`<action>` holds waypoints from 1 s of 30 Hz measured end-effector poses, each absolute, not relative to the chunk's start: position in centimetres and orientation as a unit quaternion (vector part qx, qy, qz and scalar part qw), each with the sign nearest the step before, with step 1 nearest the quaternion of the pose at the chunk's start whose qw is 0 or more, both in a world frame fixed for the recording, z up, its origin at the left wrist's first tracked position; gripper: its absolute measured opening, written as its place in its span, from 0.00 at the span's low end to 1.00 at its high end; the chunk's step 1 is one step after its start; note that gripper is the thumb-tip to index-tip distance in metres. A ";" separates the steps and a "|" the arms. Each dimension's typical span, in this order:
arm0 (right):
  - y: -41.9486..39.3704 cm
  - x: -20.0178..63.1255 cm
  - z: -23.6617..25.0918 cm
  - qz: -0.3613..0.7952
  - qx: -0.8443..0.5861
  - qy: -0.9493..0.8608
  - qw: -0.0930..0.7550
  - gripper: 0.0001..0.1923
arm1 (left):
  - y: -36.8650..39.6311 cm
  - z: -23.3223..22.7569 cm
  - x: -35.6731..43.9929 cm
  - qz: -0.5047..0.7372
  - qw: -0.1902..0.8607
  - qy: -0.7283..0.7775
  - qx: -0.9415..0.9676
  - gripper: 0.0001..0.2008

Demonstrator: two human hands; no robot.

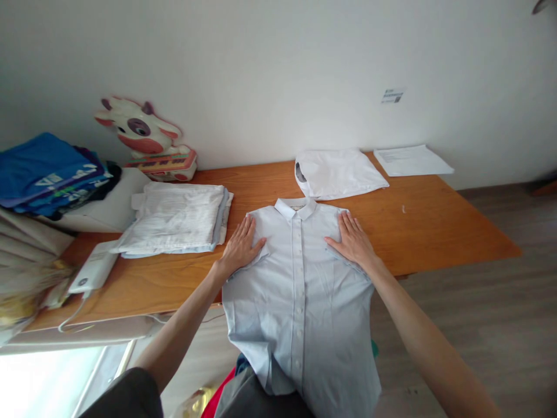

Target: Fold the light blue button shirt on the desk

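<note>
Pale grey cloth makes up the shirt [322, 302] in the middle of the frame. I can see its collar [285, 209] at the top and small buttons [299, 310] going down its front. The top part lies flat on a brown wooden table [452, 226], and the lower part hangs past the near edge, to the bottom of the frame.

The person's left hand [243, 247] is flat on the shirt's upper left side. Its fingers are straight and its thumb sticks out toward the buttons. The right hand [351, 239] lies flat on the upper right side, with its thumb pointing in too. Both are wide open, and neither one is gripping anything.

Just above the collar, right of the middle, is a white folded cloth [339, 171], with white paper [409, 159] near it at the upper right. A pile of folded clothes [183, 217] sits left of the left hand. Behind that pile, at the upper left, a cow toy [143, 128] stands by the wall [270, 87]. Blue clothes [43, 168] rest on a white box [107, 208] at the far left.
</note>
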State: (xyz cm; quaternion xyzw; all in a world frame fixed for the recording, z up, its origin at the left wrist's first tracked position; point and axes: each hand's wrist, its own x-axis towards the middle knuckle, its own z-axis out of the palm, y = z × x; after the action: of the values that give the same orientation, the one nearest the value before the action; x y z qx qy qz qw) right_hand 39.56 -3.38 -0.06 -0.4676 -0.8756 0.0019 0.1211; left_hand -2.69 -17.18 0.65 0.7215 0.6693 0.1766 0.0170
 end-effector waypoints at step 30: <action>-31.1 38.8 2.5 0.334 -0.461 -0.717 0.404 0.13 | -44.8 -3.2 9.8 0.555 0.312 0.756 0.149 0.17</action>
State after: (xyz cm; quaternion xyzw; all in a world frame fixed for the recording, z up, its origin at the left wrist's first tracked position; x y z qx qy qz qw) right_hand 38.82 -31.09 2.47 -0.4607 -0.7165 0.3339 0.4036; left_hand 9.82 -44.78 -3.24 0.1494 0.7564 0.5553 0.3117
